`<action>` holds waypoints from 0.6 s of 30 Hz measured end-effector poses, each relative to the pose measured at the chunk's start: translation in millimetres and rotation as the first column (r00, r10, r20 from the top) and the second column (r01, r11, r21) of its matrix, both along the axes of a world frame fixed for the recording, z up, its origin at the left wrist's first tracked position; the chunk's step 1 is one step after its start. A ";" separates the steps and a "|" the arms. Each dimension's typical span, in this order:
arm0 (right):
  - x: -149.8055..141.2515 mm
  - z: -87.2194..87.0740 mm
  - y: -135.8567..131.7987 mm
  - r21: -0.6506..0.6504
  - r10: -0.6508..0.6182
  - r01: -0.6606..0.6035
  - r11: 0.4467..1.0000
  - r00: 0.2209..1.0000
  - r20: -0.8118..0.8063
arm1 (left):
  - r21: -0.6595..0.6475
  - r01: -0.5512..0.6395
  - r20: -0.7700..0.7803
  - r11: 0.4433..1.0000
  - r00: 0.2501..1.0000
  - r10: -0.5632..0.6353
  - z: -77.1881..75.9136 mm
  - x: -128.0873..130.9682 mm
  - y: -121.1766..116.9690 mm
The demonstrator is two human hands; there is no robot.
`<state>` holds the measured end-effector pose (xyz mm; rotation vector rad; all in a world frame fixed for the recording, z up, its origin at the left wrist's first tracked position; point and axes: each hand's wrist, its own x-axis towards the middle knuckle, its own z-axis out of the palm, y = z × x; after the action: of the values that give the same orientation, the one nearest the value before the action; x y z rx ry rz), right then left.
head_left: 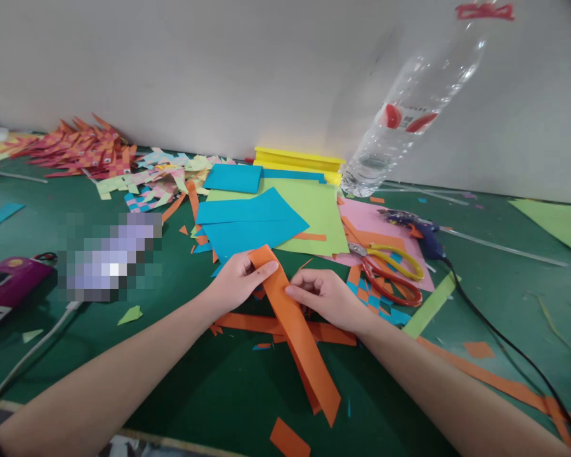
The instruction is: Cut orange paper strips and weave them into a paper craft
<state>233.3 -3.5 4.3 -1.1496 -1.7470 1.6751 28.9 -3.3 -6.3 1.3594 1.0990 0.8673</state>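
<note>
A folded orange paper strip (297, 330) slants from the upper left towards me, its lower end parted into two layers. My left hand (233, 284) is closed on its top end, thumb pressed flat on the front face. Against the right edge, just below, my right hand (330, 297) pinches the paper between thumb and curled fingers. Behind the folded strip, another orange paper strip (247, 322) lies crosswise on the table. Beyond my hands are blue paper sheets (247, 222) on a light green sheet (321, 216).
Scissors (393, 273) and a glue gun (428, 235) with a black cord lie at the right. A tilted plastic bottle (394, 127) stands by the wall. Left are a blurred phone-like object (114, 257), a purple device (16, 285) and piled orange-red paper crafts (88, 149). Paper scraps are scattered about.
</note>
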 end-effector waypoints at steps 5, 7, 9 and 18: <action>1.4 -3.1 2.2 -0.003 0.002 -0.002 1.000 0.999 -0.034 | -0.063 -0.049 0.048 0.997 0.998 0.052 6.2 2.6 -3.4; 2.2 -4.4 2.2 -0.001 0.010 -0.010 1.000 0.999 -0.038 | -0.083 -0.050 0.053 0.995 0.997 0.055 8.9 3.5 -4.4; 2.9 -5.3 1.8 -0.001 0.014 -0.014 1.000 0.999 -0.036 | -0.074 -0.048 0.046 0.996 0.998 0.052 10.9 4.1 -5.0; 2.5 -4.6 0.1 0.009 0.032 -0.032 0.999 0.999 0.017 | 0.042 -0.013 -0.026 0.999 1.000 0.014 8.1 -0.6 -2.4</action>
<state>235.8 -3.4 -0.4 -1.1398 -1.7907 1.6784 28.3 -5.7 1.8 1.4024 1.1175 0.8887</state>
